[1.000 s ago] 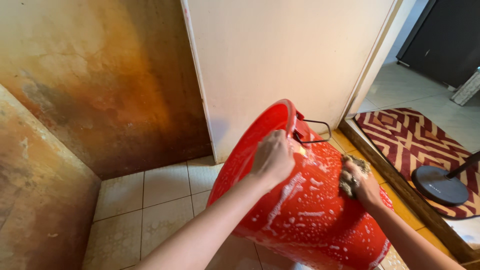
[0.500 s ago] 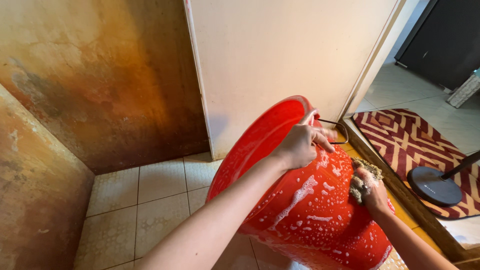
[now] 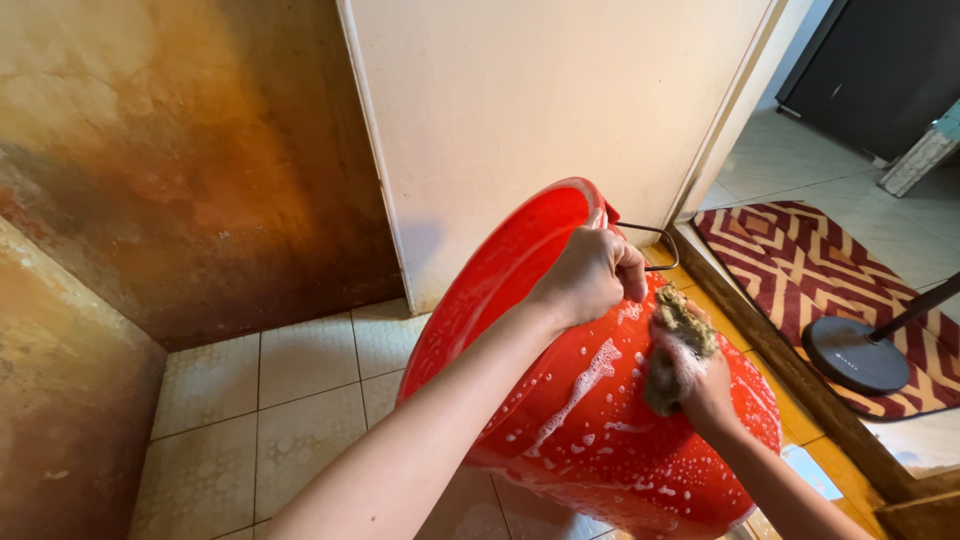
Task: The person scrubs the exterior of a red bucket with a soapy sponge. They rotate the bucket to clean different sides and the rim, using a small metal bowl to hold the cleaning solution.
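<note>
The right hand [image 3: 700,385] clasps a soapy sponge [image 3: 672,345] against the tilted red bucket's [image 3: 590,420] foamy outer wall; the left hand [image 3: 595,272] clenches the bucket's rim above the tiled floor [image 3: 260,400]. Beyond lies a zigzag-patterned mat [image 3: 800,255].

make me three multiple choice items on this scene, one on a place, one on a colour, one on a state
1. Where does the left hand grip the round plastic bucket?
A. at its rim
B. at its base
C. not at all

2. What colour is the bucket?
A. blue
B. red
C. white

3. What state is the bucket's outer wall in?
A. dry and dusty
B. wrapped in paper
C. wet with soap foam

Answers: 1 A, the fingers curl over the rim by the wire handle. 2 B, the plastic is red all over. 3 C, white suds streak it where the right hand presses a soapy brownish scrubbing pad.
</note>
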